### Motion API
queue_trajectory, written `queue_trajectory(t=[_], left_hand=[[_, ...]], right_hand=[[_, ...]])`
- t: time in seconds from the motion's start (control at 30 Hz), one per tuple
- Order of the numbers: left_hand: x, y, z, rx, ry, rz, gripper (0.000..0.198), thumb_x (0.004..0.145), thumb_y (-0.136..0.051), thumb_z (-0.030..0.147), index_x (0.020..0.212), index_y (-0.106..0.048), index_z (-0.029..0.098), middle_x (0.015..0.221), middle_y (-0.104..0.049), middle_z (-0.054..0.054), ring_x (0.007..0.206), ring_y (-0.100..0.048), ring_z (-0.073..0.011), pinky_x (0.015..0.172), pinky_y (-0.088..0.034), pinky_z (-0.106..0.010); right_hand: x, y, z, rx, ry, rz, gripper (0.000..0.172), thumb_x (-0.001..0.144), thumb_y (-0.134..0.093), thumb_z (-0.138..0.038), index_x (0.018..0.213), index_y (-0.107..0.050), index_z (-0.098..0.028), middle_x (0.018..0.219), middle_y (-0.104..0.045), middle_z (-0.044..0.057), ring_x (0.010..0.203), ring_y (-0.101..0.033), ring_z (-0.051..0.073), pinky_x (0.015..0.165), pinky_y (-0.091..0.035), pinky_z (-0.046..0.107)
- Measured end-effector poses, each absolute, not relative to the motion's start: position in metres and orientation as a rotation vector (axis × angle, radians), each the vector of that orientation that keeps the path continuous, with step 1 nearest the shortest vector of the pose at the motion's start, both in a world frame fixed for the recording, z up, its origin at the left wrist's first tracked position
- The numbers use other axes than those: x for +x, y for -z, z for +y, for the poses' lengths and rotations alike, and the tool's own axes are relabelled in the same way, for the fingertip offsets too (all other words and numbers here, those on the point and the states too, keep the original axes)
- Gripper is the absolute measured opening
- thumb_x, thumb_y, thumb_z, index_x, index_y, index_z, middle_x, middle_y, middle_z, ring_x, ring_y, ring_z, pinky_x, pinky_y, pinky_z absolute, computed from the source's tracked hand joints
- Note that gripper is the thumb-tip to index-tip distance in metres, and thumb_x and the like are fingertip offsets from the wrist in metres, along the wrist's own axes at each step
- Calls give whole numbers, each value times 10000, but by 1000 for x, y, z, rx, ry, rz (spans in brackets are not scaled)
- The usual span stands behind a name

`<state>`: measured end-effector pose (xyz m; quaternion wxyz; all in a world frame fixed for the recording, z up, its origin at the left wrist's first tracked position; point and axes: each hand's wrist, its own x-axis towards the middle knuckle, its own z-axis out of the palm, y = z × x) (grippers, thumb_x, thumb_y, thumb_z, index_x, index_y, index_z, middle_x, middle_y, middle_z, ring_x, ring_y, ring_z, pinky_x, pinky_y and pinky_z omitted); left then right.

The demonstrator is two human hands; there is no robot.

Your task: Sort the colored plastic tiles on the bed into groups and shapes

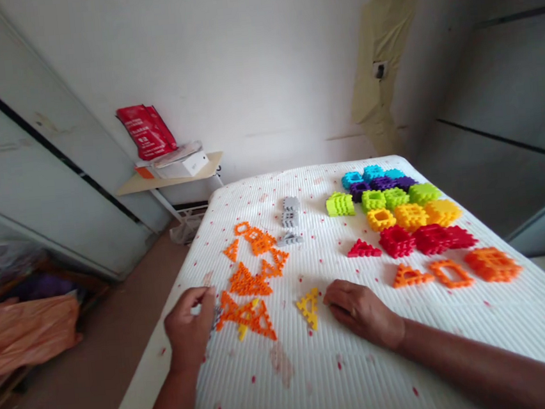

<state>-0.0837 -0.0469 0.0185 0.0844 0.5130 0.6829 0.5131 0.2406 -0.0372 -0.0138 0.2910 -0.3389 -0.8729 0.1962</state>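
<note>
My left hand [190, 325] rests on the white mattress [412, 358] with its fingers curled, pinching the left edge of a joined group of orange triangle pieces [247, 313] with a bit of yellow in it. My right hand [360, 312] lies knuckles up on the cover, fingers bent, just right of a loose yellow triangle piece [309, 307]; whether it grips anything is hidden. More orange triangles [253, 258] lie further back, beside grey pieces [290, 219].
Sorted rows of interlocking pieces lie at the right: blue and purple [376, 178], green [378, 199], yellow [413, 215], red [420, 240], orange [457, 270]. A small shelf [173, 175] with a red bag and a white box stands by the wall. Floor lies to the left.
</note>
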Motion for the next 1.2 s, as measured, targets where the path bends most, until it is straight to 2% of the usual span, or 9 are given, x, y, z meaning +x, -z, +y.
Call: queue_trajectory(t=[0.1, 0.2, 0.3, 0.4, 0.67, 0.83, 1.0, 1.2], left_hand=[[-31, -26, -80, 2003, -975, 1837, 194, 710, -614, 372, 586, -595, 225, 605, -578, 3, 620, -519, -159, 645, -380, -292], [16, -21, -92, 2152, -512, 1820, 273, 661, -653, 479, 601, -590, 220, 664, -601, -29, 673, -537, -184, 645, -364, -309], [43, -13, -89, 2162, -335, 1935, 315, 648, -633, 531, 643, -584, 221, 748, -612, -52, 727, -552, -207, 644, -356, -312], [53, -8, -81, 2179, -226, 2019, 275, 698, -572, 498, 680, -577, 224, 757, -616, -53, 746, -573, -223, 616, -337, -301], [46, -2, -73, 2086, -211, 2007, 174, 733, -503, 364, 650, -599, 243, 725, -656, -29, 661, -603, -194, 597, -331, -273], [48, -18, -45, 2134, -461, 1933, 164, 730, -520, 375, 672, -625, 263, 721, -669, -12, 662, -610, -184, 616, -377, -271], [89, -40, 26, 2402, -670, 1761, 181, 777, -515, 337, 707, -644, 230, 743, -669, -25, 675, -587, -166, 634, -370, -266], [139, -28, 92, 2495, -443, 1692, 203, 799, -497, 246, 725, -674, 177, 778, -671, -54, 683, -565, -146, 622, -333, -251]], right_hand=[[248, 15, -40, -852, -460, -2478, 211, 889, -394, -124, 792, -579, -153, 791, -576, 54, 740, -536, 136, 686, -446, 256], [256, 13, -40, -757, -357, -2586, 237, 902, -392, -139, 727, -552, -155, 742, -557, 45, 690, -496, 136, 649, -413, 258], [266, 8, -42, -672, -246, -2635, 268, 916, -382, -160, 701, -541, -156, 715, -549, 42, 651, -468, 134, 616, -386, 262], [278, 5, -44, -648, -154, -2666, 251, 915, -394, -171, 711, -540, -156, 735, -562, 42, 655, -466, 134, 619, -377, 270], [302, 14, -47, -676, -76, -2664, 201, 890, -428, -184, 710, -516, -169, 734, -554, 28, 656, -457, 134, 612, -344, 283], [304, 14, -47, -688, -105, -2648, 197, 883, -429, -177, 700, -504, -172, 732, -551, 25, 662, -454, 134, 622, -336, 287], [302, 16, -46, -691, -127, -2634, 189, 883, -443, -195, 704, -501, -174, 727, -552, 21, 643, -448, 128, 615, -328, 281], [302, 20, -46, -706, -133, -2625, 155, 864, -474, -195, 716, -513, -176, 732, -560, 18, 646, -460, 130, 616, -349, 290]])
